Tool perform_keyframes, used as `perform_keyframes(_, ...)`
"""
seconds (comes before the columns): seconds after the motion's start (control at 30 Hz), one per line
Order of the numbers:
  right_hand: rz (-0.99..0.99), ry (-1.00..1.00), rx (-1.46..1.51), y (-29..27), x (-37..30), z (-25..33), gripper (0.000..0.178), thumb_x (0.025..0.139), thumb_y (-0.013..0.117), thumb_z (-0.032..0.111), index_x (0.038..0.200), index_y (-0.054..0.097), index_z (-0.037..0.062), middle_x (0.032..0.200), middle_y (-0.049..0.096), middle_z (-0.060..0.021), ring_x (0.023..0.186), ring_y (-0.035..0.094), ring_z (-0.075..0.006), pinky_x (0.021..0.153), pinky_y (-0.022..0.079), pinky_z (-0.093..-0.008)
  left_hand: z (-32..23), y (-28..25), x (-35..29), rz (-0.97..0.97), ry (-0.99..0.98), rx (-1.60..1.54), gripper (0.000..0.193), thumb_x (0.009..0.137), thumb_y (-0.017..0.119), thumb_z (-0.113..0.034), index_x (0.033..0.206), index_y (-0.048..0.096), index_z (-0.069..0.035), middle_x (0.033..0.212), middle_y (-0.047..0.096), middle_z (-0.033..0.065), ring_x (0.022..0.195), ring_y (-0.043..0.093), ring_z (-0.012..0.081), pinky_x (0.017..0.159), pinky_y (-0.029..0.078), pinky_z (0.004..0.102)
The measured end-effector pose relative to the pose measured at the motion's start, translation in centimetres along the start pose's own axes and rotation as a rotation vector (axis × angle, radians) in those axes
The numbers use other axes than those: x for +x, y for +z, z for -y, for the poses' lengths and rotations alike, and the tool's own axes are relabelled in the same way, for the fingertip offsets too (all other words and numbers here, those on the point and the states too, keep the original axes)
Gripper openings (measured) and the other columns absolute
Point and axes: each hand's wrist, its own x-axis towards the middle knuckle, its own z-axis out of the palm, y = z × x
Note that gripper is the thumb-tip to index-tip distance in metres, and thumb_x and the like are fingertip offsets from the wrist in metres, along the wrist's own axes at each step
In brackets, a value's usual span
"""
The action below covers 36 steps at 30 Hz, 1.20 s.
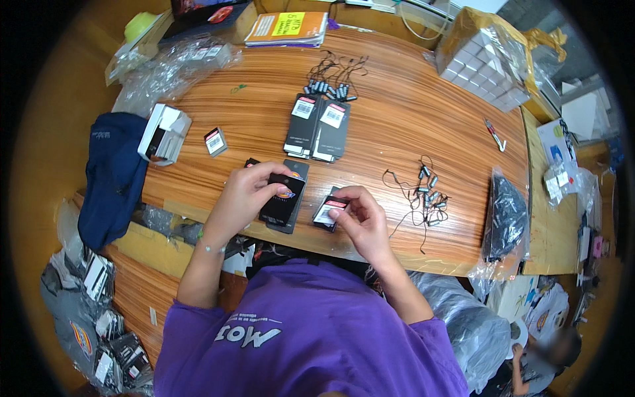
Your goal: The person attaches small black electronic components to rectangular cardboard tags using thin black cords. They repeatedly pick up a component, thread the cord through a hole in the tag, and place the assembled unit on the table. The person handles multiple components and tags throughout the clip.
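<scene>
My left hand [243, 195] pinches a black hang tag [281, 210] with a small coloured logo, between thumb and fingers. Behind it, more dark tags [297, 169] lie on the table. To the right, my right hand [365, 223] has thumb and fingers closed on a small white barcode card [324, 213] with a red band, low over the table's near edge. Whether that is one card or a small stack, I cannot tell. Beyond both hands lie two stacks of dark tags [301, 126] with barcode labels on them, side by side.
Black strings [340, 66] with small clips lie behind the stacks; another tangle of strings [426, 195] is at right. A white box of cards [165, 135], a small card pile [215, 141], snips [494, 134], a bag of black strings [506, 218] and navy cloth [112, 178] surround the work area.
</scene>
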Motion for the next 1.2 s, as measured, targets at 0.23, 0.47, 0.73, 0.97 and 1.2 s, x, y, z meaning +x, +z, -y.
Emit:
perform_keyframes(0.23, -0.044, -0.087, -0.27, 0.2, -0.1, 1.5, 0.039, 0.076, 0.068, 0.005, 0.112, 0.053, 0.0013, 0.081, 0.054, -0.0051, 0.068, 0.052, -0.0114, 0.064, 0.044, -0.0219, -0.1, 5.5, -0.9, 0.016, 0.033, -0.424, 0.03, 0.08, 0.06, 0.006, 0.109, 0.055, 0.005, 0.097, 0.062, 0.0114, 0.089, 0.061, 0.0139, 0.079, 0.049, 0.0234)
perform_keyframes(0.47, -0.471, -0.086, -1.065, -14.8, 3.3, 0.1, 0.018, 0.077, 0.064, 0.009, 0.091, 0.061, -0.0006, 0.082, 0.058, -0.0134, 0.079, 0.054, -0.0292, 0.072, 0.044, -0.0371, 0.2, 5.8, -0.4, 0.045, -0.014, -0.424, 0.014, 0.084, 0.057, 0.003, 0.096, 0.05, 0.001, 0.09, 0.063, 0.0082, 0.086, 0.06, 0.0104, 0.076, 0.047, 0.0209)
perform_keyframes(0.73, -0.463, 0.072, -0.252, -16.9, 3.3, 0.4, 0.008, 0.079, 0.062, 0.004, 0.087, 0.06, 0.0013, 0.072, 0.058, -0.0017, 0.065, 0.051, -0.0082, 0.065, 0.04, -0.02, 0.0, 7.6, 0.7, 0.169, 0.009, -0.466, 0.013, 0.084, 0.057, 0.001, 0.097, 0.058, 0.004, 0.089, 0.065, 0.0096, 0.082, 0.062, 0.0119, 0.074, 0.049, 0.0222)
perform_keyframes(0.97, -0.353, 0.042, 0.153, -11.5, 1.6, 3.3, 0.017, 0.084, 0.057, 0.003, 0.101, 0.056, 0.0005, 0.081, 0.065, -0.0089, 0.074, 0.059, -0.0108, 0.072, 0.045, -0.0228, -1.6, 9.9, 2.7, 0.376, 0.05, -0.359, 0.013, 0.086, 0.058, -0.005, 0.097, 0.059, 0.001, 0.089, 0.065, 0.0056, 0.083, 0.061, 0.0088, 0.073, 0.048, 0.0199)
perform_keyframes(1.2, -0.451, -0.001, -0.05, -11.4, 1.2, 2.0, 0.008, 0.077, 0.066, 0.003, 0.084, 0.064, 0.0038, 0.113, 0.053, -0.0111, 0.104, 0.049, -0.0162, 0.084, 0.042, -0.0273, -1.6, 12.3, 4.3, 0.426, 0.084, -0.392, 0.013, 0.085, 0.06, -0.008, 0.094, 0.061, 0.0, 0.085, 0.064, 0.0027, 0.081, 0.059, 0.008, 0.074, 0.048, 0.0221)
